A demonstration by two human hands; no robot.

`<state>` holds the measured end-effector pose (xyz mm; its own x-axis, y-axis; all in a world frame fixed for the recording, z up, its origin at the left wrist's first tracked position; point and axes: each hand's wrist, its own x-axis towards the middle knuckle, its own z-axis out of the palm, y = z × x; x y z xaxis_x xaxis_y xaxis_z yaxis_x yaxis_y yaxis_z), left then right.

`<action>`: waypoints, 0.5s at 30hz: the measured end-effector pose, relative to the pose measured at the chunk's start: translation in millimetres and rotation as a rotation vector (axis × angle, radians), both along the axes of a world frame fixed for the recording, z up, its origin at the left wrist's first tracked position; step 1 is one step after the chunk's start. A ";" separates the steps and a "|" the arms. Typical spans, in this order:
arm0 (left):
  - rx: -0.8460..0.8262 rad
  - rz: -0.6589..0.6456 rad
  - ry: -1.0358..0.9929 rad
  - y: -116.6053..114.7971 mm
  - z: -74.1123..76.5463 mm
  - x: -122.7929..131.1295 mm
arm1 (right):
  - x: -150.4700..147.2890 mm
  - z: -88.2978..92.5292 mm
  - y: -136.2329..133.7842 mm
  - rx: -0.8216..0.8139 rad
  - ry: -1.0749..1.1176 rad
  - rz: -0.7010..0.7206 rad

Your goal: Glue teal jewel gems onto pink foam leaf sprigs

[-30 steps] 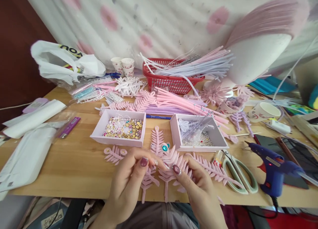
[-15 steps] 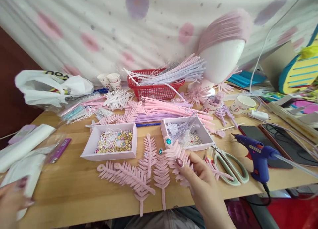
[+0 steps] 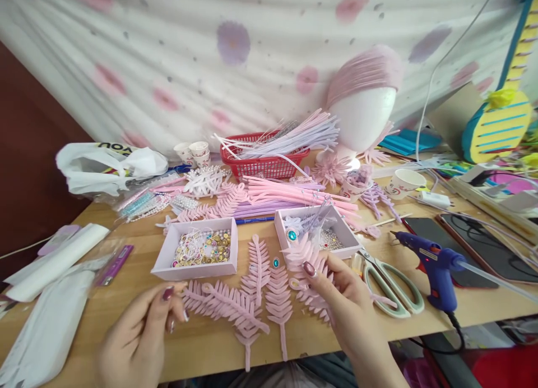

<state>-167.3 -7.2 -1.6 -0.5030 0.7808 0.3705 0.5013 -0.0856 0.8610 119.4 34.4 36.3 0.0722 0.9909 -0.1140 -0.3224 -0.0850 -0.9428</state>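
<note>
Below and left of the bead tray, left hand: grip loose and empty, fingertips just at the flat leaves.
Flat leaves: on the table below the tray, long axis running rightward toward the near edge; left hand nearer.
Right hand: right of the tray, thumb pinching a fanned leaf.
Change: the left hand has come in from far left of the tray.
</note>
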 end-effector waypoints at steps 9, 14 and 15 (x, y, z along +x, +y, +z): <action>0.063 0.166 -0.311 -0.2 27.0 14.4 | -2.7 -8.7 -8.5 0.142 -0.191 0.218; 0.077 0.406 -0.283 -15.9 32.0 8.2 | -16.3 -15.1 -24.5 0.261 -0.467 0.315; 0.087 0.440 -0.291 -17.8 33.2 6.1 | -22.6 -15.0 -26.6 0.326 -0.546 0.337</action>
<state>-161.2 -25.0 31.6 -0.8676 0.4455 0.2208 0.2474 0.0015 0.9689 96.7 7.8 21.3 -0.2816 0.9467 0.1564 0.1964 0.2165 -0.9563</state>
